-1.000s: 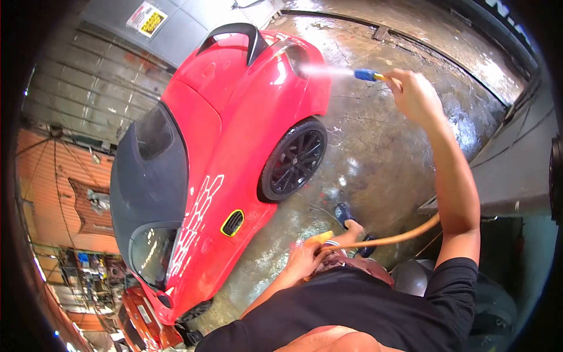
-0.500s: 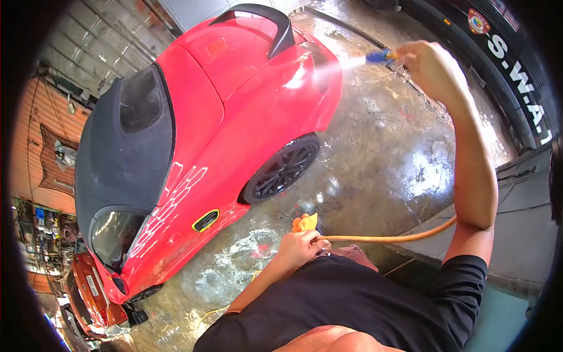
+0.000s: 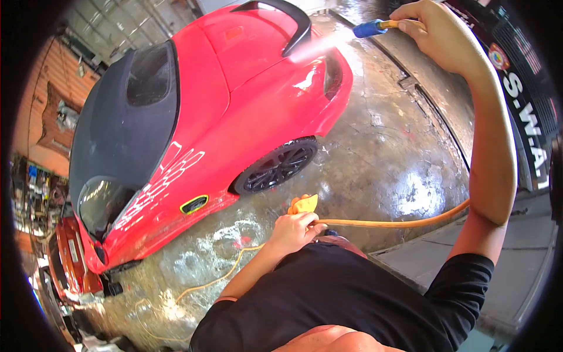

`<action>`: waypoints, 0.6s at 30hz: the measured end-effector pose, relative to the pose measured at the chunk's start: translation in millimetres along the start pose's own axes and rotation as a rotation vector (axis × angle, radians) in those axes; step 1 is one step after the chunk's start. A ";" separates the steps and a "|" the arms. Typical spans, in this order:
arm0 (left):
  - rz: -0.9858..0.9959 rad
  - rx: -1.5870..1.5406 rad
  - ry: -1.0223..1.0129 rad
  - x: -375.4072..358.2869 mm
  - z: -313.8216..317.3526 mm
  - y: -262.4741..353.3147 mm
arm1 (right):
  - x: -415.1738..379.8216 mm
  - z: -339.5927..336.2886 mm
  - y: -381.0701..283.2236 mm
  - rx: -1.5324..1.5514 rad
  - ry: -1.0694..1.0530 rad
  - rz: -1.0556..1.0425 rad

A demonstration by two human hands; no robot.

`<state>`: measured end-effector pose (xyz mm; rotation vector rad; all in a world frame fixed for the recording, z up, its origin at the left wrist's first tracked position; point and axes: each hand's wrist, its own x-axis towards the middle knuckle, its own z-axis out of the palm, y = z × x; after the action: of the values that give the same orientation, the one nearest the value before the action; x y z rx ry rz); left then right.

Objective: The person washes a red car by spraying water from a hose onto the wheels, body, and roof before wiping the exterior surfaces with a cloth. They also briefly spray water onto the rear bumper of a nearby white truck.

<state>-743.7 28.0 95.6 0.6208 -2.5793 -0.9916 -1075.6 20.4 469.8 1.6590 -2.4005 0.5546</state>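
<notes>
My right hand (image 3: pixel 431 29), raised at the upper right, grips an orange hose end with a blue nozzle (image 3: pixel 369 29). Pale spray leaves the nozzle toward the rear of the red car (image 3: pixel 258 111), just below its black spoiler (image 3: pixel 300 29). Low in the middle, my left hand (image 3: pixel 291 233) is closed around the orange hose (image 3: pixel 387 224) near my waist. A yellow-orange cloth or glove (image 3: pixel 305 204) sticks out above that hand; which of the two it is I cannot tell.
The wet concrete floor (image 3: pixel 375 176) shines beside the car's black wheel (image 3: pixel 278 166). A dark vehicle with white "S.W.A" lettering (image 3: pixel 522 97) stands at the right, near grey panels (image 3: pixel 469 249). A second red vehicle (image 3: pixel 75 258) is at the lower left.
My right hand has risen with the nozzle, and the spray now falls nearer the spoiler. The view has shifted a little. My left hand still holds the hose.
</notes>
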 end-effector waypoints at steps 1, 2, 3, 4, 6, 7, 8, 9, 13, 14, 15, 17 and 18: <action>-0.008 0.002 -0.005 -1.4 2.7 4.9 | -16.9 -6.9 -25.1 -0.069 0.059 -0.096; -0.019 0.008 0.000 -3.3 6.3 10.3 | -12.7 -4.6 -23.5 -0.068 0.023 -0.180; -0.028 0.013 0.006 -4.5 10.7 16.3 | -7.5 -2.8 -24.4 -0.068 -0.010 -0.264; -0.033 0.020 0.010 -5.6 15.1 22.1 | -5.4 -2.7 -27.5 -0.069 -0.040 -0.345; -0.041 0.005 0.068 -7.5 23.0 35.7 | -35.9 -17.5 -50.9 0.036 -0.068 -0.433; -0.043 -0.002 0.094 -8.2 26.7 41.8 | -41.0 -29.9 -58.5 0.085 -0.103 -0.479; -0.059 0.005 0.109 -9.3 30.3 46.5 | -46.1 -42.1 -66.0 0.134 -0.140 -0.522; -0.077 0.009 0.123 -11.4 34.0 50.7 | -45.4 -54.8 -67.0 0.179 -0.202 -0.571; -0.192 0.052 0.133 -21.0 43.2 72.0 | -54.7 -62.9 -56.4 0.109 -0.158 -0.498; -0.197 0.050 0.141 -20.5 43.5 78.9 | -55.4 -59.3 -50.7 0.019 -0.073 -0.471; -0.203 0.047 0.150 -19.0 42.9 87.4 | -56.2 -55.6 -44.9 -0.069 0.009 -0.437; -0.205 0.061 0.176 -18.3 46.2 95.3 | -46.0 -39.1 -21.8 -0.237 0.199 -0.393; -0.201 0.076 0.191 -18.1 49.3 96.1 | -41.3 -36.1 -16.8 -0.264 0.258 -0.372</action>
<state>-776.4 128.5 124.3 0.9622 -2.4305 -0.8495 -1047.3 65.2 492.0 1.7347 -1.8355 0.3460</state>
